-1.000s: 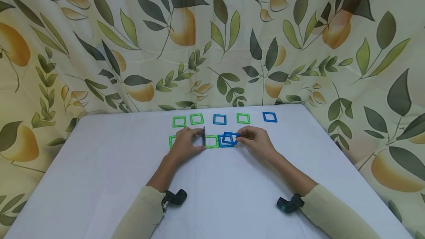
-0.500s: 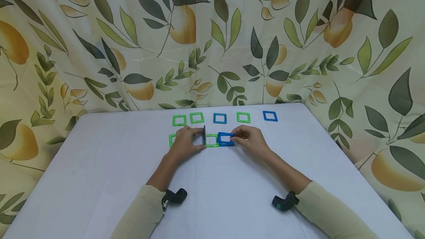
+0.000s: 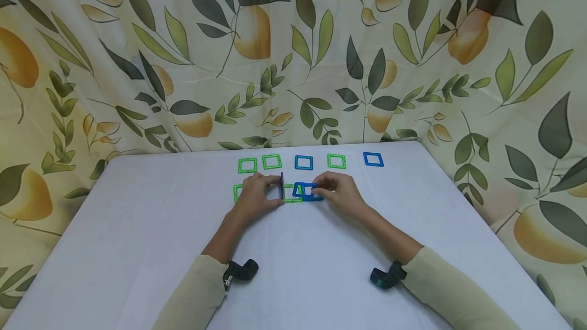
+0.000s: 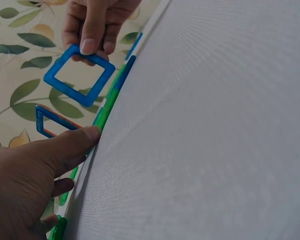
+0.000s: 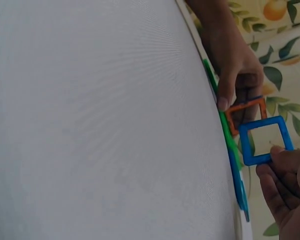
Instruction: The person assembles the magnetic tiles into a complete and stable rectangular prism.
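Note:
My left hand steadies an upright square tile frame on edge between thumb and fingers. In the right wrist view its orange side shows, with blue behind; whether it is one tile or two, I cannot tell. My right hand pinches a blue square tile frame by its edge, raised and apart from the upright one in the left wrist view. Below it on the table lie a flat green tile frame and a flat blue tile frame, side by side. Another green frame is partly hidden by the left hand.
Along the back of the white table lies a spaced row of green and blue square frames, including a left green one and a far-right blue one. A patterned curtain hangs behind the table edge.
The right hand has moved left with its blue frame, from over the flat blue frame to partly over the flat green one. The left hand stays still with the upright frame.

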A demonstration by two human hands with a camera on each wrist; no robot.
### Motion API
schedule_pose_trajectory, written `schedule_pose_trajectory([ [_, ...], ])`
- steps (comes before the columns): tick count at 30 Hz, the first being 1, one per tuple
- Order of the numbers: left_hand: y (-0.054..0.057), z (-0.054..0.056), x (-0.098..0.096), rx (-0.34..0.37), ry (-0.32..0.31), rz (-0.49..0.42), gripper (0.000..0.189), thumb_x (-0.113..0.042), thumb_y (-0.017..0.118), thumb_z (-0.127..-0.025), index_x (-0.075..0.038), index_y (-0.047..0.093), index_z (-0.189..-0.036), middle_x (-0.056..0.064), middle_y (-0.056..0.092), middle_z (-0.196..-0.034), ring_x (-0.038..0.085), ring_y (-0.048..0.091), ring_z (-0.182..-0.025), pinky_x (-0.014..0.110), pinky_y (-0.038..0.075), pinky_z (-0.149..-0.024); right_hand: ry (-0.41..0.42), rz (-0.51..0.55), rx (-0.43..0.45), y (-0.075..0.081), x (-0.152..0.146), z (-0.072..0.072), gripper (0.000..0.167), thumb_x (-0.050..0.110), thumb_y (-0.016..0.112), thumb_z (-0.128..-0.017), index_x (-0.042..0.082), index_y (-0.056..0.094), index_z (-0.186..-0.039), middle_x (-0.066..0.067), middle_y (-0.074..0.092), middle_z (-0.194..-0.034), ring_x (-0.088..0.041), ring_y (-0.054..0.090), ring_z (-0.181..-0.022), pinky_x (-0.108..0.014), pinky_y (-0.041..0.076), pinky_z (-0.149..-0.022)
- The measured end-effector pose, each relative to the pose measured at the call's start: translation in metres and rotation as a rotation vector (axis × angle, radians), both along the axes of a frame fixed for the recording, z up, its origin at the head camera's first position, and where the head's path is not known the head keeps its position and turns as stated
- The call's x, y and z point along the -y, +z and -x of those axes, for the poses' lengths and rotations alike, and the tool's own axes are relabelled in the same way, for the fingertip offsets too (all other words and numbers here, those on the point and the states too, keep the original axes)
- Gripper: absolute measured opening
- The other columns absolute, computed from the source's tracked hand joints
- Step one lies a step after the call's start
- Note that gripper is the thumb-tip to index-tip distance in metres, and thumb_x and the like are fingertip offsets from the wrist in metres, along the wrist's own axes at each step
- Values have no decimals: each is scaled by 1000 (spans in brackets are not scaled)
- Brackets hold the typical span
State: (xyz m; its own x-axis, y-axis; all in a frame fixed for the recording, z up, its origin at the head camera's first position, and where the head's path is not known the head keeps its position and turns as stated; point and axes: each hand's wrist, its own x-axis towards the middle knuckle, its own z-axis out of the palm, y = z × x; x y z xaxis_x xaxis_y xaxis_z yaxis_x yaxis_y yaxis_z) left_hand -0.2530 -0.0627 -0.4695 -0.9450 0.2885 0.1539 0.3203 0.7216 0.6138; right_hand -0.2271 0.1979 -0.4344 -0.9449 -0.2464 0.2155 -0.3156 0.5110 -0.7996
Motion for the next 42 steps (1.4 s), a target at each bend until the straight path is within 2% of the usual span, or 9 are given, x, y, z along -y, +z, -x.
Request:
schedule_pose_trajectory([
  [10, -1, 0, 1, 0, 2, 13, 68, -30, 95, -79, -17, 69, -140, 0, 64, -111, 20, 53, -104, 43, 44, -96, 5, -10, 22, -3, 6, 3, 14, 3, 80, -93, 5, 77, -106, -3, 77, -99, -18, 72, -85, -24, 57, -78],
  [24, 2, 0, 1, -2, -7, 5, 66, -30, 94, -80, -17, 69, -140, 0, 65, -110, 20, 53, -103, 45, 44, -96, 39, -22, 5, -4, 14, 6, 14, 1, 79, -93, 1, 76, -106, -4, 77, -98, -20, 70, -86, -27, 58, -79],
  [42, 2, -1, 1, -18, -18, 7, 66, -30, 93, -81, -15, 68, -139, 1, 67, -119, 20, 54, -107, 47, 41, -103, 55, -30, -2, -9, 19, 8, 14, 3, 80, -92, 6, 78, -106, 0, 76, -97, -18, 69, -86, -33, 58, -82],
])
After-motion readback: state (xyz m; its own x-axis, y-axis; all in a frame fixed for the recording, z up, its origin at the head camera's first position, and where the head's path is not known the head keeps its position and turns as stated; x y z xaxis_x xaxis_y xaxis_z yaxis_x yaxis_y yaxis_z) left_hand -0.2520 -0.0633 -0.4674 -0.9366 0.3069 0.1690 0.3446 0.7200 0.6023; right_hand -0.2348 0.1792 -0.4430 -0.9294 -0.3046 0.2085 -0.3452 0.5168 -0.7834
